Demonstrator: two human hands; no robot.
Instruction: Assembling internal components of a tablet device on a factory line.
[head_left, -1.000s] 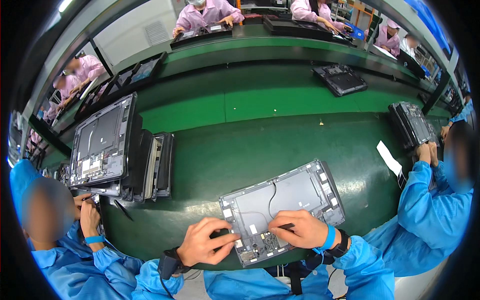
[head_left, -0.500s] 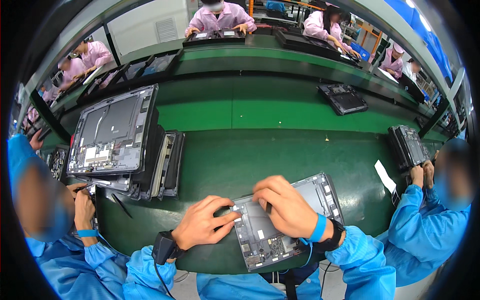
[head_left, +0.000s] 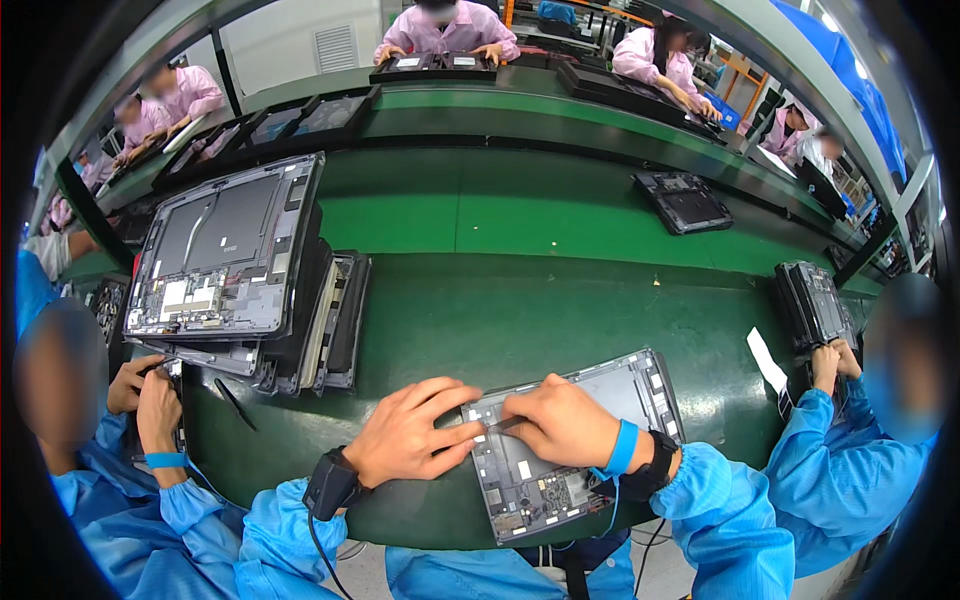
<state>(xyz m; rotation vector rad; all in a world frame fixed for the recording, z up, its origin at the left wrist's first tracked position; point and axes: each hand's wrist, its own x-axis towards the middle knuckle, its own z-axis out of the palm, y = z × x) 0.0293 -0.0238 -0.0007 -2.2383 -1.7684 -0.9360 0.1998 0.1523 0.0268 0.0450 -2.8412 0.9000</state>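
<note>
An opened tablet (head_left: pixel 600 395) lies tilted on the bench before me, with its battery and circuit board (head_left: pixel 550 492) bare. At its left edge rests my left hand (head_left: pixel 415 432), thumb and fingertips on the frame, fingers spread and holding nothing I can see. My right hand (head_left: pixel 568 425) is above the tablet's left half, pinching a slim dark tool (head_left: pixel 505 424). Its tip points at the left edge, close to my left fingertips. My right hand hides part of the battery. A blue wrist strap (head_left: pixel 622 450) with a cord is around my right wrist.
To the left rises a stack of opened tablets (head_left: pixel 225 250), a thin black tool (head_left: pixel 235 403) near it. Another tablet housing (head_left: pixel 683 203) lies on the green belt (head_left: pixel 540 215). At right are a white strip (head_left: pixel 766 360) and more housings (head_left: pixel 812 303). Co-workers sit on both sides and opposite.
My right hand has come down and turned, bringing the dark tool to the tablet's left edge. My left hand stays at that edge, its fingers slightly shifted.
</note>
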